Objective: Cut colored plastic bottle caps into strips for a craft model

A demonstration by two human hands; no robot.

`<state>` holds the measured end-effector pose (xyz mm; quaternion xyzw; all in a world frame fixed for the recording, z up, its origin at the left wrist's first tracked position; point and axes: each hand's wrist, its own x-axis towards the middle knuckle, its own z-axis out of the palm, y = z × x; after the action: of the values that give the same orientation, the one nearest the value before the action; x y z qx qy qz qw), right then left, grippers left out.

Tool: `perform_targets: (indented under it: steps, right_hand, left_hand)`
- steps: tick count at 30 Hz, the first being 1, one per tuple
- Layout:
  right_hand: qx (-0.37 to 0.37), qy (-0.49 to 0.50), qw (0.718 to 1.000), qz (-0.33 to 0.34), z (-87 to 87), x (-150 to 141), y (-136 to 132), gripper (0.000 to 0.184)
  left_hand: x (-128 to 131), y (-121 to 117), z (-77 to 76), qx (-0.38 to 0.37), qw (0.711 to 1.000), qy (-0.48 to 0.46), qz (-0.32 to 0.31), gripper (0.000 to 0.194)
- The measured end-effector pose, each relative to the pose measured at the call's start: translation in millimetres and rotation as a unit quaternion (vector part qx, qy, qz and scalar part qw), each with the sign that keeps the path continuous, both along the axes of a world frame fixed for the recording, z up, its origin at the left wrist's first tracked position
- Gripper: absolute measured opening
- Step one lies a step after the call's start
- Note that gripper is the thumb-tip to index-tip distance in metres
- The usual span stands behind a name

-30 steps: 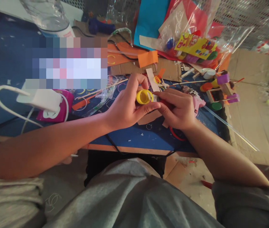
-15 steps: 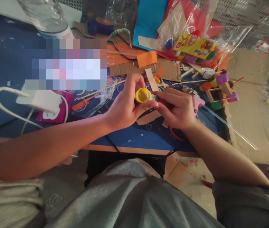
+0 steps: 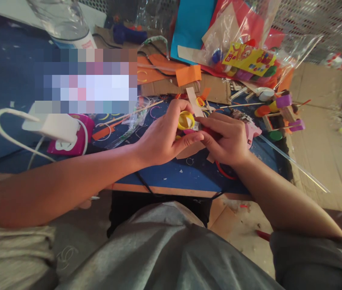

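My left hand (image 3: pixel 171 135) is curled round a small yellow cap (image 3: pixel 185 120), its thumb stretched towards my right hand. The cap's round open side faces up, and a small pale piece shows inside it. My right hand (image 3: pixel 226 137) is closed close beside it, fingertips nearly meeting my left thumb. Something red shows between the right thumb and fingers, mostly hidden. Under that hand a curved red loop (image 3: pixel 225 171) lies on the blue tabletop (image 3: pixel 171 177). Strips of tan card (image 3: pixel 191 150) lie beneath both hands.
A water bottle (image 3: pixel 69 26) and a white charger (image 3: pixel 52 125) in a pink socket block (image 3: pixel 88 125) stand left. Behind lie coloured paper (image 3: pixel 190 30) and a plastic bag (image 3: pixel 249 58). To the right are a small wooden model (image 3: pixel 285 112), a clear tube (image 3: pixel 294 163) and cardboard (image 3: pixel 324 153).
My left hand has shifted slightly right and tilted the yellow cap, so its opening looks different. My right hand has stayed almost in place.
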<state>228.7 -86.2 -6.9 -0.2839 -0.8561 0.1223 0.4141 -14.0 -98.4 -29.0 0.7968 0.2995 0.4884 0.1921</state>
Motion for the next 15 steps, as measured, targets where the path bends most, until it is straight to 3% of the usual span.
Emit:
perform_targets:
  steps: [15]
  right_hand:
    - [-0.006, -0.008, 1.0, 0.011, 3.9, -3.4, -6.0, 0.042]
  left_hand:
    - [-5.0, 2.4, 2.4, 0.006, 0.999, 0.033, 0.018, 0.053]
